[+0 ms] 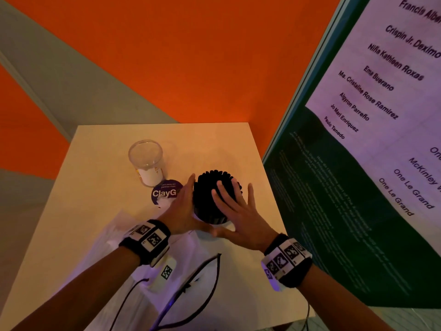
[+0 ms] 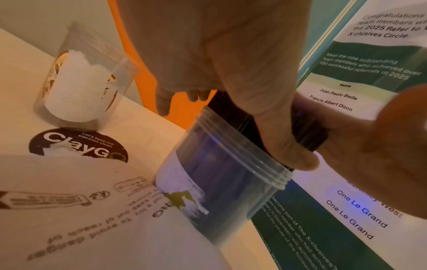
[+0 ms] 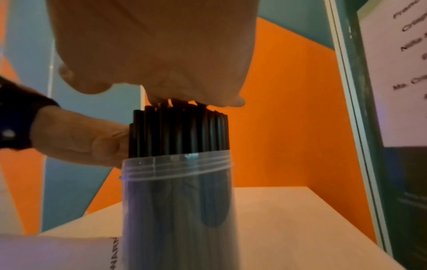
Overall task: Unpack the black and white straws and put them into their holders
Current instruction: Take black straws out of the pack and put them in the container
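A bundle of black straws (image 1: 207,187) stands upright in a clear plastic jar (image 2: 219,173) on the white table (image 1: 95,187); the straw tops stick out above the rim (image 3: 180,131). My left hand (image 1: 181,209) lies flat against the bundle's left side, fingers straight, with the thumb (image 2: 277,146) pressing the straws just above the rim. My right hand (image 1: 236,216) rests palm down on the straw tops with its fingers spread (image 3: 150,45). A second clear jar (image 1: 146,161), with a white label, stands empty at the back left. I see no white straws.
A round dark ClayGo sticker (image 1: 164,192) lies between the two jars. Crumpled clear packaging with printed warnings (image 2: 69,219) covers the table's near left. A tall poster board (image 1: 358,163) stands close along the right edge. An orange wall rises behind the table.
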### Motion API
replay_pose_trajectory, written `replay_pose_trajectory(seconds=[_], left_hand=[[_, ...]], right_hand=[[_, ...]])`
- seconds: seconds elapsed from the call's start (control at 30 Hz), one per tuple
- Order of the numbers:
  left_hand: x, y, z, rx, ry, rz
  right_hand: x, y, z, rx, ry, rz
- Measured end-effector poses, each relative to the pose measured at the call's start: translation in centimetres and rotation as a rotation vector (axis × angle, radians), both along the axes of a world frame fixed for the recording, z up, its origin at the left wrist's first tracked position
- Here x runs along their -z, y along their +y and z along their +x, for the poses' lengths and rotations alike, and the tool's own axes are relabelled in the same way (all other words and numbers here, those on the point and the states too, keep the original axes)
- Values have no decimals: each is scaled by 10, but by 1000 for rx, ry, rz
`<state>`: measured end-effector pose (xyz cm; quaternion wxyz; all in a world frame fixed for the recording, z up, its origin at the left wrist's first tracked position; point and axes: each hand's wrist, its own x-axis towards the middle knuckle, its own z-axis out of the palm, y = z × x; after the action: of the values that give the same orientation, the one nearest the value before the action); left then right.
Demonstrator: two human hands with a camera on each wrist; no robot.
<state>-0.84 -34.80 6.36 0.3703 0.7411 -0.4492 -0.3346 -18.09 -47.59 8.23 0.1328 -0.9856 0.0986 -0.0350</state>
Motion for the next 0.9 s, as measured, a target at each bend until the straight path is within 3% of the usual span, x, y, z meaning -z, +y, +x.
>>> replay_pose_trajectory(seconds=[0.13,0.23,0.33,0.53,0.73,0.9], left_hand=[[6,-10,9,2,203,29],[9,-16,14,79,249,6],[8,-26,14,163,221,-53],[10,-26,25,30,230,-180],[16,-19,29,126,256,-74],[11,-28,21,99,254,-96]], right_hand=[[5,-29,-7,239,-70,599],[15,-43,-3,267,134,728],[17,-35,16,297,110,861],[14,-38,19,334,-166,960],[19,-42,21,247,49,1021],[19,-38,26,256,-29,1007]])
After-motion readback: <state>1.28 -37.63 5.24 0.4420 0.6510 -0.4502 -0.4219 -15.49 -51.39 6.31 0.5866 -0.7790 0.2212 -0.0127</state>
